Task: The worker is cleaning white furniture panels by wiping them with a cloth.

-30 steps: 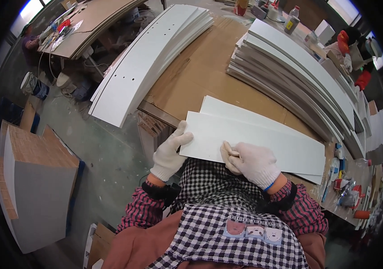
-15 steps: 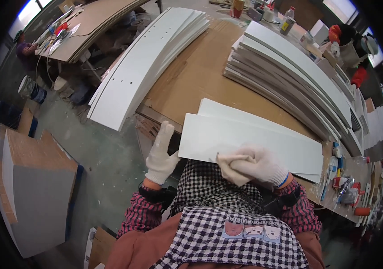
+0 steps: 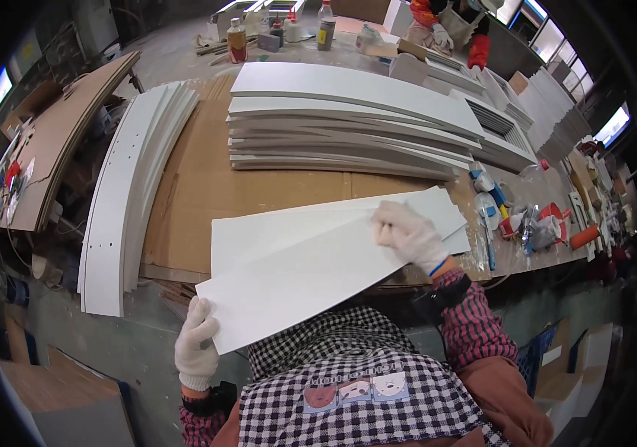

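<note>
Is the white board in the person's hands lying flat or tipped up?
Tipped up: the top white board slants across the flat board beneath, its left end held off the table.
</note>
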`<action>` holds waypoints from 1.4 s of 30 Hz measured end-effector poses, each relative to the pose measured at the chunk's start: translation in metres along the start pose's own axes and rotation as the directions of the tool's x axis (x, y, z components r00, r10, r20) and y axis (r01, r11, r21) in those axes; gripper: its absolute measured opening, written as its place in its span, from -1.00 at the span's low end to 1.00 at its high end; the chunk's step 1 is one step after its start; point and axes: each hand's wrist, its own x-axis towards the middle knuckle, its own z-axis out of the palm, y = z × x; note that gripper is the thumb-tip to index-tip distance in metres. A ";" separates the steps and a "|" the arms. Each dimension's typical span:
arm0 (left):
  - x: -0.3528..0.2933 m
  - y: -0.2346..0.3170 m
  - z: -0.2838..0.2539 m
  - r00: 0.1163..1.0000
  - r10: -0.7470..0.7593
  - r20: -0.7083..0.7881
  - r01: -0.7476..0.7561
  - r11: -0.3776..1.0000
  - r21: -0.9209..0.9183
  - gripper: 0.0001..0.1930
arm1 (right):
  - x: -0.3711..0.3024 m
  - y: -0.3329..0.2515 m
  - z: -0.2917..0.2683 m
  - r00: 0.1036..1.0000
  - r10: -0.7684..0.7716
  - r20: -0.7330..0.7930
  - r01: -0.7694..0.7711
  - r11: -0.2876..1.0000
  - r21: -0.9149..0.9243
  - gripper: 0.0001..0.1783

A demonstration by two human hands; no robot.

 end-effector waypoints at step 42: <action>0.014 0.002 -0.015 0.666 -0.696 0.267 0.678 0.418 -0.605 -0.39 | -0.011 -0.032 0.036 0.979 0.155 -0.134 -0.174 0.974 -0.142 -0.74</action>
